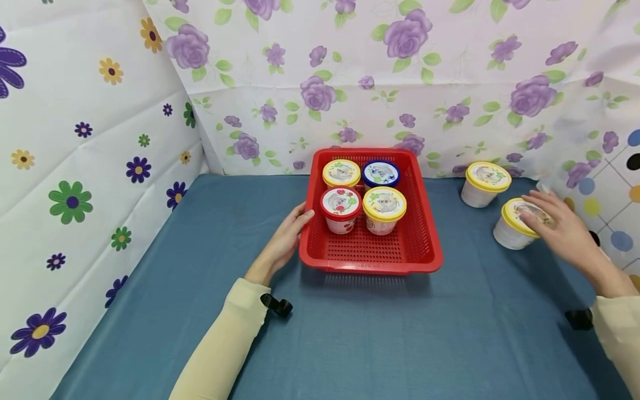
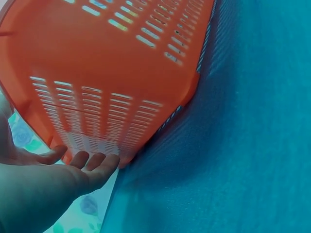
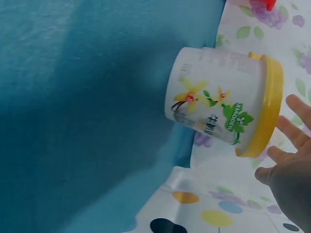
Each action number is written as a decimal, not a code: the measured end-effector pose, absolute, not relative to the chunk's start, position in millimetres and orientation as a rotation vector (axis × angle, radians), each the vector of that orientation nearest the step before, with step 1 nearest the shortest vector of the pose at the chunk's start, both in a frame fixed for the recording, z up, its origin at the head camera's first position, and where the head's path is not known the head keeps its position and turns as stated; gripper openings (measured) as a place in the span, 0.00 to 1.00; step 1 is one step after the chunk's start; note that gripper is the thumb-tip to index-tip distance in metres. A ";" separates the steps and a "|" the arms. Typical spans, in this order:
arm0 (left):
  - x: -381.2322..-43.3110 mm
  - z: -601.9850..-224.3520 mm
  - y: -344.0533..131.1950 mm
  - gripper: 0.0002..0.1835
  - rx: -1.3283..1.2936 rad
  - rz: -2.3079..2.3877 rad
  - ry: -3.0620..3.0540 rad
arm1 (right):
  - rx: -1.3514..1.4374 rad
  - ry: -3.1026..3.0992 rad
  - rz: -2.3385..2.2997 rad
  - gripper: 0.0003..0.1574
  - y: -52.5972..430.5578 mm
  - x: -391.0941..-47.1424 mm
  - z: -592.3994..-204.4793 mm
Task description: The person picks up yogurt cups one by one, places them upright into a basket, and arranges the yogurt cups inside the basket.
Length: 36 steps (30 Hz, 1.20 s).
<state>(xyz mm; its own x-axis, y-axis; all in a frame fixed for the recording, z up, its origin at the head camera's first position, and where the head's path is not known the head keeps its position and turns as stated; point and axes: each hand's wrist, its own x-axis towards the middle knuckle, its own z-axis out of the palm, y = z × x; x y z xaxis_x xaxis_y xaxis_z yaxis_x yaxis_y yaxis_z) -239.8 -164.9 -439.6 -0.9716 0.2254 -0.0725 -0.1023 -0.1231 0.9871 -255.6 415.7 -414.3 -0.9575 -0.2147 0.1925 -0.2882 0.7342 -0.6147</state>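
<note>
A red plastic basket (image 1: 370, 253) stands in the middle, holding ice cream cups: a red-lidded cup (image 1: 341, 203), a blue-lidded cup (image 1: 381, 173) and two yellow-lidded ones. My left hand (image 1: 285, 236) grips its left side, thumb at the rim; in the left wrist view the fingertips (image 2: 109, 162) lie against the slotted outer wall. At the right, a yellow-lidded cup (image 1: 517, 225) with vanilla flowers printed on its side (image 3: 218, 97) stands upright. My right hand (image 1: 567, 228) is over it, fingers spread and extended close to the lid.
Another yellow-lidded cup (image 1: 484, 183) stands just behind and left of the one under my right hand. A blue cloth (image 1: 375, 339) covers the table. Flowered sheets (image 1: 280, 89) rise at the back and left, and a dotted sheet (image 1: 620, 211) at the right.
</note>
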 end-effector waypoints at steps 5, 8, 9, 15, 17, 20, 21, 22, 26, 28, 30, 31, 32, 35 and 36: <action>-238.5 -439.9 -163.8 0.35 0.161 2.200 1.896 | 0.393 -2.813 1.031 0.39 419.7 -251.8 -421.3; -238.0 -440.4 -163.7 0.35 0.167 2.201 1.896 | 0.409 -2.808 1.029 0.40 421.5 -251.0 -426.0; -237.8 -440.7 -163.7 0.34 0.171 2.200 1.897 | 0.414 -2.804 1.028 0.40 421.9 -251.1 -427.6; -237.6 -442.7 -163.8 0.32 0.202 2.181 1.893 | 0.394 -2.802 1.023 0.41 421.3 -251.9 -434.3; -237.8 -443.6 -164.2 0.30 0.201 2.173 1.894 | 0.382 -2.801 1.022 0.40 420.4 -251.7 -435.6; -238.0 -444.9 -165.0 0.29 0.203 2.163 1.888 | 0.363 -2.805 1.025 0.40 419.8 -251.1 -437.9; -238.1 -445.3 -165.1 0.29 0.202 2.160 1.885 | 0.357 -2.805 1.031 0.40 420.0 -250.8 -439.0; -238.2 -445.3 -165.2 0.29 0.203 2.159 1.880 | 0.348 -2.804 1.039 0.40 420.0 -250.7 -440.3; -238.3 -444.9 -164.9 0.29 0.213 2.166 1.851 | 0.319 -2.790 1.053 0.40 420.8 -249.3 -444.5; -238.1 -444.9 -164.6 0.29 0.216 2.179 1.839 | 0.316 -2.780 1.057 0.40 420.9 -249.1 -445.5; -237.8 -445.4 -164.5 0.29 0.222 2.179 1.835 | 0.316 -2.774 1.060 0.40 421.2 -249.0 -446.2; -237.5 -445.6 -164.4 0.29 0.222 2.180 1.832 | 0.315 -2.774 1.060 0.40 421.5 -249.2 -446.7; -237.1 -445.9 -164.5 0.29 0.227 2.178 1.832 | 0.311 -2.776 1.061 0.40 422.0 -249.3 -447.4; -236.1 -446.1 -164.7 0.29 0.242 2.174 1.836 | 0.294 -2.775 1.075 0.40 423.0 -250.1 -449.4; -236.0 -446.2 -165.1 0.29 0.244 2.175 1.837 | 0.289 -2.773 1.086 0.40 423.1 -250.6 -449.9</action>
